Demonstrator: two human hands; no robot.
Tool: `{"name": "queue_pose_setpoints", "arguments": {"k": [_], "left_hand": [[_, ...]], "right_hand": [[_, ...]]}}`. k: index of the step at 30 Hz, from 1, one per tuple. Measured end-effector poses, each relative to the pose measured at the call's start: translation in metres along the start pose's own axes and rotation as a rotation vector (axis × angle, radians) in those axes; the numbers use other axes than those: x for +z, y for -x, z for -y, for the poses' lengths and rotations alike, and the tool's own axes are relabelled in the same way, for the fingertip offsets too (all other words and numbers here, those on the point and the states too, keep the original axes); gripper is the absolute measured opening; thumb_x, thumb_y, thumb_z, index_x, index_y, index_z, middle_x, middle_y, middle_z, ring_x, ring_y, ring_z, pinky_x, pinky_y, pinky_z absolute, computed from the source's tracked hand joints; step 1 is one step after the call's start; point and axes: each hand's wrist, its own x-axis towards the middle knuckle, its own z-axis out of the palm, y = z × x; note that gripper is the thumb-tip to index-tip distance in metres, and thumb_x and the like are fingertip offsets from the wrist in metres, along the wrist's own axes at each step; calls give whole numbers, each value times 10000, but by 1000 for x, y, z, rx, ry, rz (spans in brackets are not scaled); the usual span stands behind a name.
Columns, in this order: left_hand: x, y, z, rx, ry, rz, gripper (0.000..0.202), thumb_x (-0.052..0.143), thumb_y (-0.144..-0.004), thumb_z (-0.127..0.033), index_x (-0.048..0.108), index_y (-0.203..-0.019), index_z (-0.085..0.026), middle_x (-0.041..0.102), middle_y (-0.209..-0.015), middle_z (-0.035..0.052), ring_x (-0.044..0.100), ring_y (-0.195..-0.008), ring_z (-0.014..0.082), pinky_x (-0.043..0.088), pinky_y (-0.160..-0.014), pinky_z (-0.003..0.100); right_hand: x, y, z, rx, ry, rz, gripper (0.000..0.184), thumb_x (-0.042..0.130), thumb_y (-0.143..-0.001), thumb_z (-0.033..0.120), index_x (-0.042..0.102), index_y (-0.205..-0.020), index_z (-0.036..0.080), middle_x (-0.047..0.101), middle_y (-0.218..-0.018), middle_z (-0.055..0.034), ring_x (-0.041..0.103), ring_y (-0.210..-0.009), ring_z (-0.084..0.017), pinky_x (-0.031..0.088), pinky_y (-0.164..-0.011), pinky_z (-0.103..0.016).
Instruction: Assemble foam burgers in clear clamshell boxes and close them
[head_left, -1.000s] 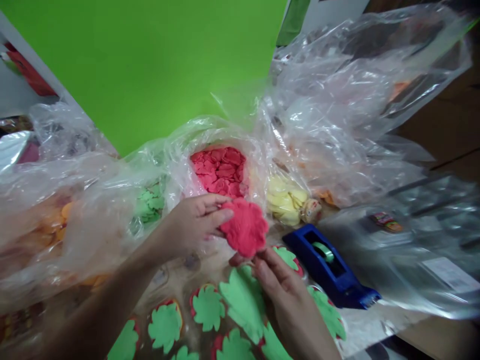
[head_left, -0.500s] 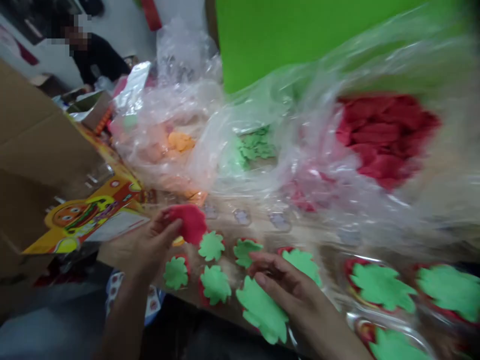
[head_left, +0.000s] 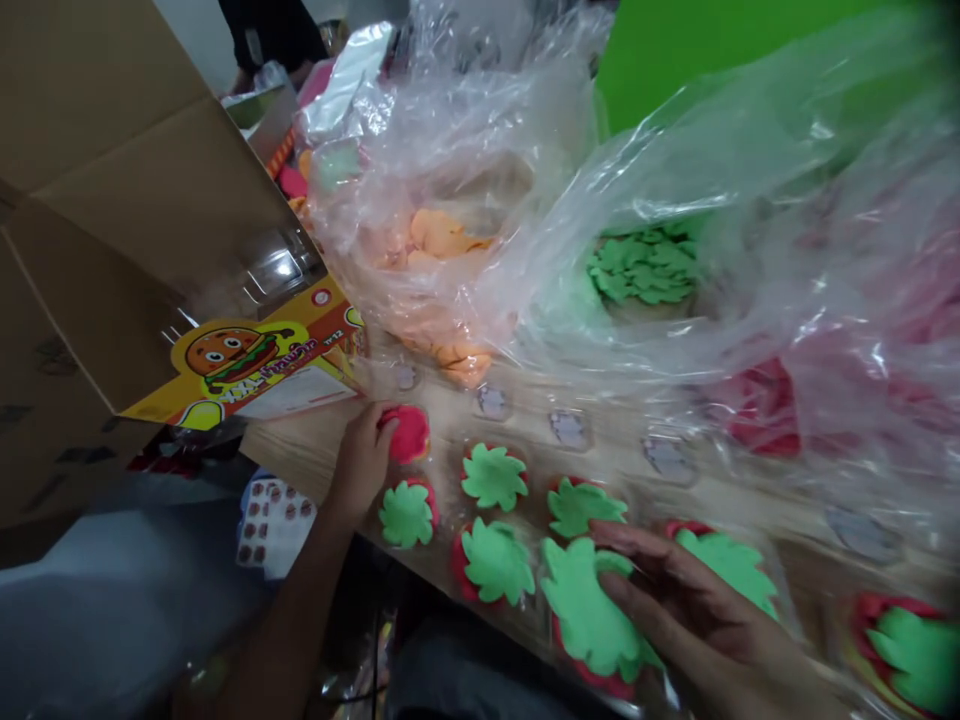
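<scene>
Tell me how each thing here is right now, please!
Left hand: fingers curled against the red dough piece
Red dough piece: flat, soft-looking, with a rounded edge
Right hand: fingers spread, resting on the big green dough shape
Big green dough shape: flat, lying on red dough
Clear plastic bag: open and crumpled, orange dough pieces inside
Cardboard box: flaps open

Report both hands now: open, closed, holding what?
Left hand: closed, holding a flat red dough disc.
Right hand: open, resting on a green leaf-shaped dough cutout.
</scene>
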Motion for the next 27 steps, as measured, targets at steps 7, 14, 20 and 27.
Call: {"name": "queue_pose_setpoints", "arguments": {"k": [7,14,20,27], "left_hand": [[0,1,8,116,-163,-20,325,495,-824,-163,556,-1140,-206,556,-1148,78,455,-1148,229,305,-1041,410],[-10,12,28,176,-319,131,545,609,-781,-308,451,-1288,-183,461,-1287,122,386,-1212,276,298,-1043,445],[-8,20,38,99,-244,95,680,657,-745,-376,375,-1334,-187,402,-1347,136,347,-1255,278,283,-1056,441],[-10,18,44,136,-212,70,595,614,-784,-393,413,-1313,-211,420,-1321,122,367,-1247,269,290,-1056,446]], "right_hand": [[24,-18,28,-66,81,139,365,730,-627,470,702,-896,226,706,-936,-66,639,-811,-205,538,-674,-285],[106,-86,43,-335,224,387,258,546,-759,199,626,-1001,161,674,-909,-33,618,-756,-131,504,-685,-259],[157,-123,23,-443,371,445,268,487,-768,82,593,-1014,79,680,-898,-83,637,-781,-156,514,-709,-278],[159,-115,26,-762,643,486,273,490,-811,47,628,-1028,139,656,-1030,-93,589,-974,-195,454,-876,-332]]}}
